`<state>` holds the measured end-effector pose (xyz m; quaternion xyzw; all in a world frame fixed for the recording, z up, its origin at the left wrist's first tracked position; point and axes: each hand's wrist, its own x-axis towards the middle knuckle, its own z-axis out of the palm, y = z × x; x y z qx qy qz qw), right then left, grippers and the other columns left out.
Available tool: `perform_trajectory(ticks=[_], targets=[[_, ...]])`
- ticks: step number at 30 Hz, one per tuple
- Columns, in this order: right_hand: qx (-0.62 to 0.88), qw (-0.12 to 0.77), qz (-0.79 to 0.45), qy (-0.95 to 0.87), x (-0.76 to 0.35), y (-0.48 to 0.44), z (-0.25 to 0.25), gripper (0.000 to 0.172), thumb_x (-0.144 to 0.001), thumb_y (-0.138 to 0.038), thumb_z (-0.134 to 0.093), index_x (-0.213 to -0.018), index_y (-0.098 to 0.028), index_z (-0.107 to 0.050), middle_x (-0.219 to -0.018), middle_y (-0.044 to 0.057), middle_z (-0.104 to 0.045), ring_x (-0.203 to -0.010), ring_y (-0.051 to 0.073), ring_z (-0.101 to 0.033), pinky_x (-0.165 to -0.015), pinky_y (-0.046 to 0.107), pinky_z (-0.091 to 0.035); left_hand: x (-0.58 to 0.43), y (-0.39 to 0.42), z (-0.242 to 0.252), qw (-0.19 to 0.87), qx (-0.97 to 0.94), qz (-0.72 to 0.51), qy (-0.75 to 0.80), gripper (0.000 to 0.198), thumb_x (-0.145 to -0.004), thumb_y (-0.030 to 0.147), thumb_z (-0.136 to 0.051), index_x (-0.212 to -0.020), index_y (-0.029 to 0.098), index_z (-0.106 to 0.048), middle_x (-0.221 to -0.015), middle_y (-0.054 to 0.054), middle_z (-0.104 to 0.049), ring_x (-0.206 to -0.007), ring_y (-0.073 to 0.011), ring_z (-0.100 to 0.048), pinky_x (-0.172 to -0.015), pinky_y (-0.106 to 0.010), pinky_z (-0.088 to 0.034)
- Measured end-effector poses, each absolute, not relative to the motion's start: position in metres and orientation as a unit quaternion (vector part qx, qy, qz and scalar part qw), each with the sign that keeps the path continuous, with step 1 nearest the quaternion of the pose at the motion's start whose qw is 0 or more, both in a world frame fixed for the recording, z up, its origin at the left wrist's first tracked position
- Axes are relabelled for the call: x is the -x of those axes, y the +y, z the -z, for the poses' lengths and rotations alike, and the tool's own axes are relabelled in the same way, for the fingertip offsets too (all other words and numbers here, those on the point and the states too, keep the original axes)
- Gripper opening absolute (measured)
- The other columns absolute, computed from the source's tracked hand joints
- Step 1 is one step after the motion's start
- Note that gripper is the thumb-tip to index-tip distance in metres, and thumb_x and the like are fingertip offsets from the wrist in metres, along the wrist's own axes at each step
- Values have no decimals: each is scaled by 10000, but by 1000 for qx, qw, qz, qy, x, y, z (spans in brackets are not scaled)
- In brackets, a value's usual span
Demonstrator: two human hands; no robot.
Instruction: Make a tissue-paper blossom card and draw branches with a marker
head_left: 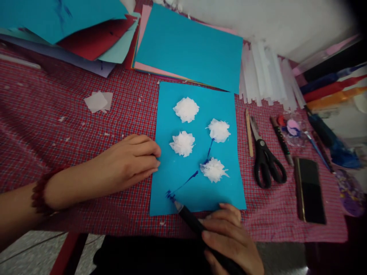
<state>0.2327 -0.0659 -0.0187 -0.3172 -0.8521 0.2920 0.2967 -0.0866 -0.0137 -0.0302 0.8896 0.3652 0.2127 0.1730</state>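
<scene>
A blue paper sheet [197,179] lies on the red checked tablecloth [57,126] with several white tissue flowers [186,109] stuck on it and dark blue painted lines running below the lower ones. My right hand [229,238] is closed round a black brush [190,218] whose tip touches the sheet near its lower left corner. My left hand [129,162] rests flat beside the sheet's left edge, fingers together, fingertips touching the paper, holding nothing.
Black scissors [265,156], a wooden stick [249,131], a pen [281,139] and a dark phone [309,189] lie right of the sheet. Stacked coloured papers [189,46] and white paper strips [266,76] sit behind. Brushes and paint [329,89] are at the far right.
</scene>
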Motion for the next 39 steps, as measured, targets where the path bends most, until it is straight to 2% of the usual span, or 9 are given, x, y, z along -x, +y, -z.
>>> perform_trajectory(ticks=[10,15,21,26,29,34,39], targets=[[380,307,-236,-840,-232,-70,16,274,-768,-51,-591,-985,-211,-643,-869,-1,-760,-763,168,-696,-932,395,-431,90,-16,32,199,-878,-217,377,56,-959,163,-557,-976,194,-600,-1053,-43,-605,-968,-192,-553,-859,-362,-447],[342,317,-257,-846,-227,-73,20,212,-789,-106,-598,-943,-241,-651,-853,-31,-770,-758,168,-679,-945,405,-419,90,-16,32,199,-879,-221,372,54,-945,136,-575,-969,172,-607,-1057,-51,-591,-971,-181,-543,-864,-344,-436],[377,310,-226,-843,-224,-71,18,264,-768,-59,-616,-980,-214,-648,-891,-4,-769,-768,160,-689,-936,384,-423,90,-15,33,192,-884,-215,369,65,-945,128,-570,-987,163,-605,-1082,-50,-572,-990,-177,-532,-893,-334,-429],[367,310,-235,-845,-229,-70,16,237,-784,-84,-600,-965,-227,-654,-845,-17,-763,-758,168,-693,-937,392,-421,91,-16,33,190,-885,-214,368,98,-950,123,-561,-1020,170,-610,-1096,-50,-568,-1013,-182,-531,-899,-339,-423],[418,306,-190,-834,-232,-69,15,261,-797,-86,-579,-1006,-233,-639,-853,-7,-760,-746,177,-697,-912,402,-438,93,-17,35,192,-885,-208,370,111,-962,139,-541,-1026,182,-620,-1097,-46,-566,-1009,-178,-527,-887,-332,-426],[372,327,-207,-844,-227,-69,15,201,-797,-118,-587,-952,-234,-640,-823,-31,-765,-715,151,-695,-904,380,-433,95,-15,38,194,-885,-213,367,136,-973,155,-522,-1029,215,-629,-1095,-40,-577,-1015,-184,-528,-875,-342,-430],[411,327,-173,-833,-232,-66,16,272,-780,-77,-568,-1000,-222,-633,-872,-5,-763,-740,161,-704,-881,378,-452,94,-16,36,187,-882,-229,367,121,-969,162,-531,-995,200,-643,-1076,-40,-584,-983,-179,-538,-840,-340,-429]])
